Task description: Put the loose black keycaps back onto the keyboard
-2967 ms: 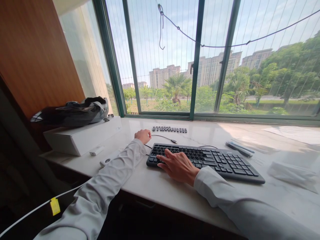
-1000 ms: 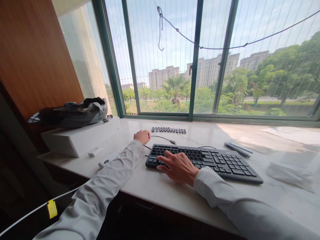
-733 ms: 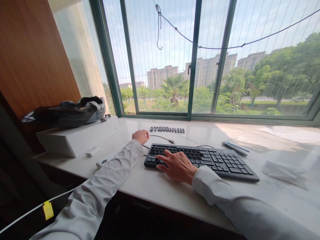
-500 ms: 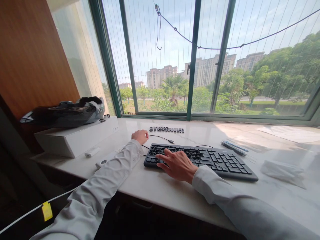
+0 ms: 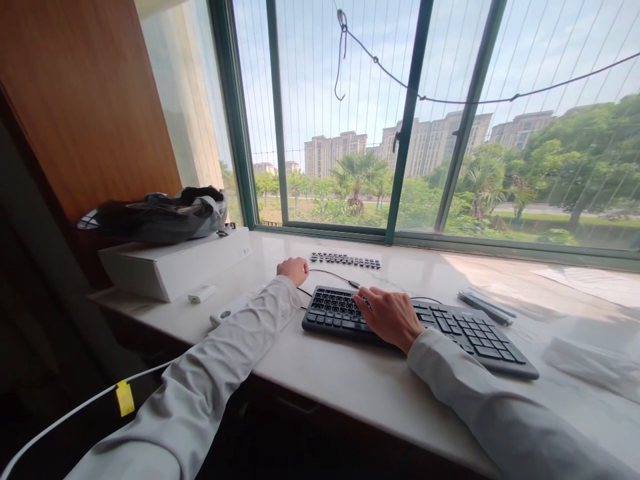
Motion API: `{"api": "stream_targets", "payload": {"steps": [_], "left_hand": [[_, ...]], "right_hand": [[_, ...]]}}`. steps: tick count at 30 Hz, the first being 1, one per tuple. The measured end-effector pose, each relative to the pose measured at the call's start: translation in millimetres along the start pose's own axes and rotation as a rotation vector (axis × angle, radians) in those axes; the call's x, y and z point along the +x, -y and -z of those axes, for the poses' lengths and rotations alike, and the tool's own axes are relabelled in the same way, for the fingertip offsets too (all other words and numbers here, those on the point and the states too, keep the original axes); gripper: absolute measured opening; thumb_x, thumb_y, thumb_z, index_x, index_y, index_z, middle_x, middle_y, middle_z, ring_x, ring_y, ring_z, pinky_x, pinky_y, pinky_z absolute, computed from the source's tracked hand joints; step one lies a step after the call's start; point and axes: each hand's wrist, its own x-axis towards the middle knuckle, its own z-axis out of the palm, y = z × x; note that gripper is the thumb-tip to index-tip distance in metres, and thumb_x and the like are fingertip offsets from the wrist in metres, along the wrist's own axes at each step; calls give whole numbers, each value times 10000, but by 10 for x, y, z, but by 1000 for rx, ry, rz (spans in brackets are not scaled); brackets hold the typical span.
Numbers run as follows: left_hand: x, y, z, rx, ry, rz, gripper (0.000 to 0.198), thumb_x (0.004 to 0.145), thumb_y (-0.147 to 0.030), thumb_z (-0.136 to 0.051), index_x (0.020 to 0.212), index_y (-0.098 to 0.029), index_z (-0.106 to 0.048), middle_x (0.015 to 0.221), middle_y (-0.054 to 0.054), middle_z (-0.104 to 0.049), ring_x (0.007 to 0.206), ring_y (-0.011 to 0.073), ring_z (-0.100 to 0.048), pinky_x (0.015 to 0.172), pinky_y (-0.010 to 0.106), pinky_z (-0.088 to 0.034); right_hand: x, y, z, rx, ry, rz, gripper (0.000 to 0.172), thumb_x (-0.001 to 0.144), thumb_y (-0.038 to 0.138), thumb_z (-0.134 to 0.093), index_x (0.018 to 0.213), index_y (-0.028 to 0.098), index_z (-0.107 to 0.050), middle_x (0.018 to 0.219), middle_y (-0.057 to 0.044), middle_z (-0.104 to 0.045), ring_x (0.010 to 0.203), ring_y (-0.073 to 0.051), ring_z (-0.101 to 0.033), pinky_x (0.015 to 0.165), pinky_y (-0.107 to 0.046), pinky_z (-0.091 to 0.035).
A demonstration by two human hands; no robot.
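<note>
A black keyboard [image 5: 480,330] lies at a slant on the white marble tabletop. Over its middle is my right hand [image 5: 393,319], palm down, with the fingers reaching out and slightly apart; nothing shows in them. Many key positions in the left block look like bare sockets, while the bottom rows carry caps. Behind the keyboard, loose keycaps [image 5: 345,260] lie in rows. My left hand [image 5: 294,271] is closed on the tabletop left of those rows; whatever its curled fingers hold is hidden. A cable with a plug [image 5: 353,284] runs between the left hand and the keyboard.
At the left, a white box [image 5: 170,267] carries a dark plastic bag [image 5: 160,215]. A small white object [image 5: 202,293] lies before it. To the right are a thin dark tool [image 5: 485,309], a clear plastic bag [image 5: 595,363] and paper [image 5: 595,283]. Windows stand behind the table.
My right hand has moved right across the keyboard, from its left block to its middle, with its fingers drawn closer together. The left hand stays by the keycaps. The camera view has turned left.
</note>
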Motion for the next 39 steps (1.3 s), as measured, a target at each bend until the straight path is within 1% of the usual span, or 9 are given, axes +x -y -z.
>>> {"api": "stream_targets", "payload": {"steps": [3, 9, 14, 20, 27, 32, 39], "left_hand": [[-15, -10, 29, -8, -10, -9, 168, 721, -366, -597, 843, -297, -690, 944, 35, -676, 906, 228, -619, 785, 333, -457], [-34, 1, 92, -4, -55, -16, 172, 746, -264, -559, 860, -264, -688, 924, 62, -664, 901, 224, -616, 792, 332, -447], [-54, -9, 103, -10, -51, -30, 183, 737, -224, -558, 863, -267, -683, 910, 53, -666, 907, 216, -613, 809, 328, -437], [-76, -37, 100, -13, -32, -44, 180, 722, -227, -571, 858, -266, -682, 925, 55, -663, 898, 222, -615, 793, 331, -440], [-83, -36, 105, -19, -13, -58, 183, 725, -210, -561, 851, -271, -678, 919, 47, -666, 909, 230, -611, 799, 345, -438], [-91, -33, 121, -15, -8, -58, 183, 735, -205, -558, 857, -268, -678, 925, 51, -665, 914, 223, -611, 808, 340, -436], [-94, -41, 134, -10, 7, -54, 171, 742, -224, -569, 870, -267, -674, 940, 60, -659, 930, 234, -615, 803, 344, -444]], "right_hand": [[13, -16, -28, -30, 11, -16, 537, 956, 526, -128, 933, 233, -578, 837, -31, -674, 647, -151, -608, 515, -267, -192], [30, -61, -42, -65, 27, -36, 517, 954, 525, -148, 915, 248, -583, 828, -18, -689, 666, -175, -629, 528, -257, -251], [48, -70, -40, -84, 66, -57, 522, 953, 516, -161, 918, 240, -603, 853, -43, -701, 697, -189, -642, 557, -265, -305], [62, -80, -62, -94, 55, -45, 498, 949, 520, -187, 870, 230, -585, 802, -35, -705, 671, -192, -647, 531, -253, -280], [50, -97, -56, -102, 49, -39, 506, 950, 516, -188, 848, 228, -590, 775, -43, -703, 663, -198, -650, 526, -254, -282], [50, -87, -50, -109, 61, -41, 500, 947, 519, -203, 873, 233, -606, 752, -56, -700, 656, -210, -654, 524, -263, -289], [52, -64, -51, -90, 83, -50, 481, 944, 513, -226, 897, 237, -618, 749, -64, -696, 680, -233, -664, 507, -281, -286]]}}
